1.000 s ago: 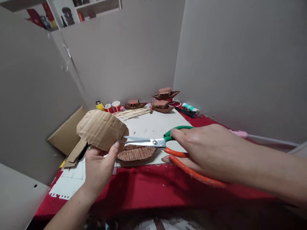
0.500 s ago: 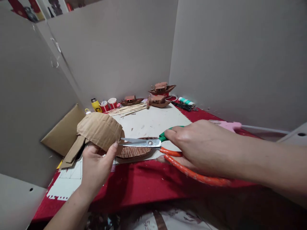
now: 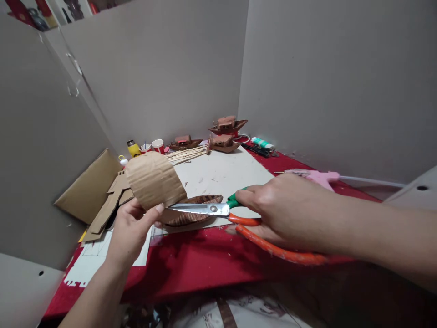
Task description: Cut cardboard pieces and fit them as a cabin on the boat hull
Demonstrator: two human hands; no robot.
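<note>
My left hand (image 3: pixel 131 232) pinches the lower edge of a curved piece of brown cardboard (image 3: pixel 155 180) between thumb and fingers. My right hand (image 3: pixel 269 207) is closed round the scissors (image 3: pixel 213 209), which have one green and one orange handle. Their blades point left and meet the cardboard's lower edge close to my left thumb; they look nearly closed. Behind and below the blades lies a brown boat hull (image 3: pixel 194 216) with a ribbed surface, partly hidden by the scissors and the cardboard.
Model boats (image 3: pixel 223 142) and thin wooden sticks (image 3: pixel 187 155) lie at the back, beside paper cups (image 3: pixel 157 146) and a yellow bottle (image 3: pixel 133 148). A pink glue gun (image 3: pixel 317 176) rests at right. Cardboard scraps (image 3: pixel 105 212) and a drawn sheet (image 3: pixel 139 259) lie at left.
The cardboard has turned and shifted slightly right, its curved side now more upright. The scissor blades have come closer together on its edge. The view has shifted a little.
</note>
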